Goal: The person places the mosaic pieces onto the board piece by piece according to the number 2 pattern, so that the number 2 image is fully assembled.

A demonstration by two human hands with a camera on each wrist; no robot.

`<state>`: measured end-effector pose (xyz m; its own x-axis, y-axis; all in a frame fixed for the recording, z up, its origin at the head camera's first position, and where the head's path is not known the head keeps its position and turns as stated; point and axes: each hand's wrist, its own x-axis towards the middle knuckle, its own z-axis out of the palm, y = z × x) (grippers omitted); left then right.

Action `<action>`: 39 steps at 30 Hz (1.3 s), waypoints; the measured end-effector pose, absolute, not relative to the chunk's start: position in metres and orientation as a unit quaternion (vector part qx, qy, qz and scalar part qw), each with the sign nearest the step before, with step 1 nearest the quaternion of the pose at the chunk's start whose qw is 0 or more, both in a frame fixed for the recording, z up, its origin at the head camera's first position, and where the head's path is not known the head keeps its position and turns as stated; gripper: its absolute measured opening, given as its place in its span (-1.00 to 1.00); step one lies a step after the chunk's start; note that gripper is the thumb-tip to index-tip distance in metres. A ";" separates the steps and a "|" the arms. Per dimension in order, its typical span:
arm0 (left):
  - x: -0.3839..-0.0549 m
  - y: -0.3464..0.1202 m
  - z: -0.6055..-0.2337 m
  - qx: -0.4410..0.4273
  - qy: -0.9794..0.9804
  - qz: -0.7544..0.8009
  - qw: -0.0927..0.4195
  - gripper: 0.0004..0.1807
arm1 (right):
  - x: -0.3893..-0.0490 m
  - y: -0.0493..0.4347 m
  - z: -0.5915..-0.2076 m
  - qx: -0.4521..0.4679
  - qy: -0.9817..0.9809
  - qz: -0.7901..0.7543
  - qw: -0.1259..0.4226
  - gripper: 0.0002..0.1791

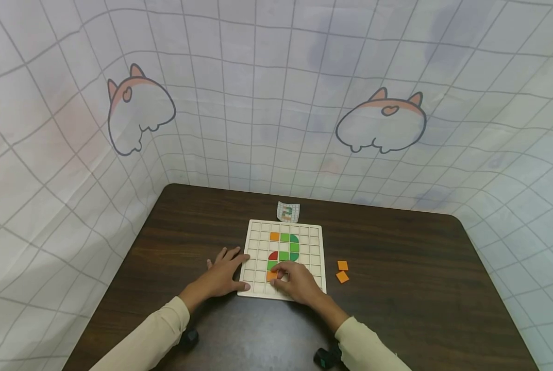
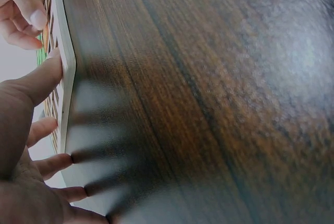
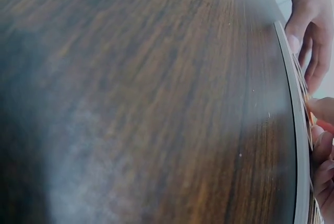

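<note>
A cream grid board [image 1: 315, 263] lies on the table. Colored tiles in its cells include an orange square [image 1: 274, 236], a light green square [image 1: 284, 237], a red quarter-round [image 1: 273, 255] and dark green quarter-rounds. My right hand [image 1: 299, 283] is over the lower part of the board, thumb and index finger pinching an orange tile [image 1: 272, 276] just below a light green tile [image 1: 271, 264]. With fingers spread, my left hand [image 1: 221, 274] rests at the board's left side, its thumb on the near left corner. In the left wrist view, other fingertips of the left hand [image 2: 31, 130] touch the table.
Two loose orange tiles [image 1: 342, 265] lie to the right of the board. Behind it is a small curled paper card [image 1: 288, 212] with a colored pattern on a grid. A white gridded curtain [image 1: 257, 129] surrounds the dark wooden table [image 1: 397, 288].
</note>
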<state>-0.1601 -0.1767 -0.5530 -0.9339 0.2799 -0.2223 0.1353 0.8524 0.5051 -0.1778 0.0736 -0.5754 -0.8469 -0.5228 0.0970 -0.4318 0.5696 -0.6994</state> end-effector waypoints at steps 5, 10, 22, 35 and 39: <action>-0.160 -0.176 -0.553 0.108 0.951 0.249 0.146 -0.17 | -0.178 0.074 -0.575 -0.273 0.884 -0.375 0.055 -0.82; -0.161 -0.176 -0.552 0.106 0.952 0.247 0.146 -0.17 | -0.178 0.074 -0.574 -0.272 0.887 -0.368 0.057 -0.82; -0.161 -0.177 -0.552 0.107 0.953 0.242 0.146 -0.16 | -0.177 0.073 -0.570 -0.274 0.891 -0.357 0.057 -0.82; -0.158 -0.175 -0.552 0.101 0.952 0.250 0.145 -0.16 | -0.175 0.119 -0.563 -0.285 0.860 -0.415 0.089 -0.74; -0.159 -0.176 -0.553 0.101 0.952 0.251 0.145 -0.16 | -0.178 0.145 -0.560 -0.266 0.863 -0.417 0.100 -0.71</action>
<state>-0.1585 -0.1755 -0.5525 -0.9374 0.2648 -0.2263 0.1187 0.8536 0.5073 -0.1780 0.1447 -0.5599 -0.8383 -0.5429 0.0501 -0.3770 0.5109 -0.7725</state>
